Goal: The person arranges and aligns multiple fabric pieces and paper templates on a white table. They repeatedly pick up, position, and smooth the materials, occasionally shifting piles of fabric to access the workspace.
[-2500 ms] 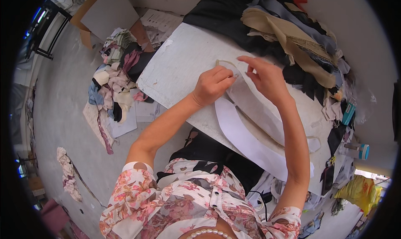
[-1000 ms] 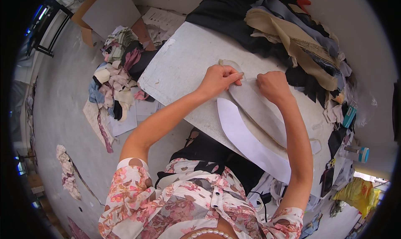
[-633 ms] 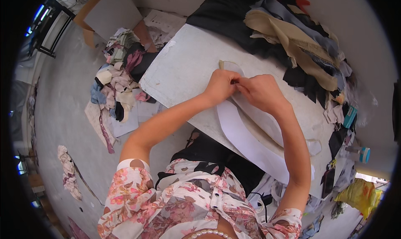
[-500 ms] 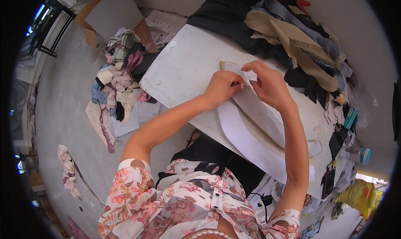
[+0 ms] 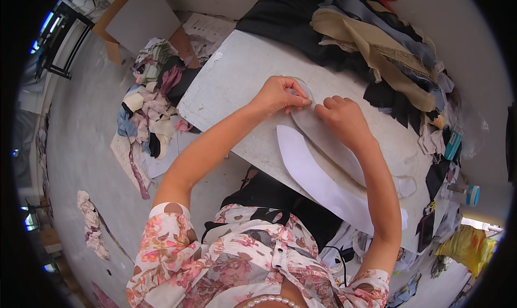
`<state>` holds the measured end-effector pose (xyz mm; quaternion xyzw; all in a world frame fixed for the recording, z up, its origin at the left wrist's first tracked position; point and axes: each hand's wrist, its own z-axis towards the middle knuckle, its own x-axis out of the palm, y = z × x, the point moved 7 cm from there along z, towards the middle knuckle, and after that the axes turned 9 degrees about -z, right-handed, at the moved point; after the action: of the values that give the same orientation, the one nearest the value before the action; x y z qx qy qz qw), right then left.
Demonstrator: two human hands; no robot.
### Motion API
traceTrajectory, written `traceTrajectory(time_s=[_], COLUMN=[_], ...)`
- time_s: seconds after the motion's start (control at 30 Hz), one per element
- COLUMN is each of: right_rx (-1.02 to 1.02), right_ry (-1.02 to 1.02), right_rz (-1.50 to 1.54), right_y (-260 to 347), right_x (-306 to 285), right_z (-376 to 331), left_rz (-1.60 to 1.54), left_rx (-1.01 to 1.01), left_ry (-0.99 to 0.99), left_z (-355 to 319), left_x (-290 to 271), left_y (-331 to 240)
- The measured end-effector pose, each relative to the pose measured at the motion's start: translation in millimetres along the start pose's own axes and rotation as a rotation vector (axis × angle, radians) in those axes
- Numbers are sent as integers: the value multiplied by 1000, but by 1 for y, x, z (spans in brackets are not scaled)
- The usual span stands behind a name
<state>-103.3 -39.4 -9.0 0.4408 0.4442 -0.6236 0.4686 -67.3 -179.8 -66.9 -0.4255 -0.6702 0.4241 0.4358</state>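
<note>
A pale, curved strip of cloth (image 5: 326, 133) lies along the white tabletop, its far end raised between my hands. My left hand (image 5: 281, 96) is closed in a pinch on that far end, thumb against fingers. Close beside it, my right hand (image 5: 344, 120) has its fingers curled and pinched at the strip's right edge; its fingertips are partly hidden. Nearer to me rests a curved white paper piece (image 5: 318, 177), apart from both hands and overhanging the table's near edge. My right forearm covers part of the strip and the paper.
Black cloth (image 5: 293, 20) and tan fabric (image 5: 371, 41) are heaped at the table's far side. Scraps (image 5: 151, 111) lie on the floor to the left, near an open cardboard box (image 5: 142, 20). A phone (image 5: 426, 230) and a blue-lidded container (image 5: 469, 195) are at the right.
My left hand has shifted slightly left and turned. The right hand, open before, has curled its fingers down onto the strip. A small tan tuft at the far end no longer shows.
</note>
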Motion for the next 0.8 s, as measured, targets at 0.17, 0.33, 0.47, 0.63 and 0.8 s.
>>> traceTrajectory(time_s=[0.17, 0.33, 0.47, 0.63, 0.8], right_rx=[-62, 60, 355, 381, 348], right_ry=[-1, 54, -98, -33, -60], right_rz=[-126, 87, 488, 577, 588], right_y=[9, 4, -24, -27, -27], right_x=[-5, -4, -3, 16, 21], right_z=[-1, 1, 5, 14, 13], left_rz=[38, 16, 345, 756, 874], left_rx=[-26, 73, 402, 932, 1134], left_ry=[-49, -39, -124, -234, -266], left_z=[-3, -6, -9, -36, -40], left_x=[4, 3, 7, 25, 31], left_y=[-6, -5, -15, -30, -30])
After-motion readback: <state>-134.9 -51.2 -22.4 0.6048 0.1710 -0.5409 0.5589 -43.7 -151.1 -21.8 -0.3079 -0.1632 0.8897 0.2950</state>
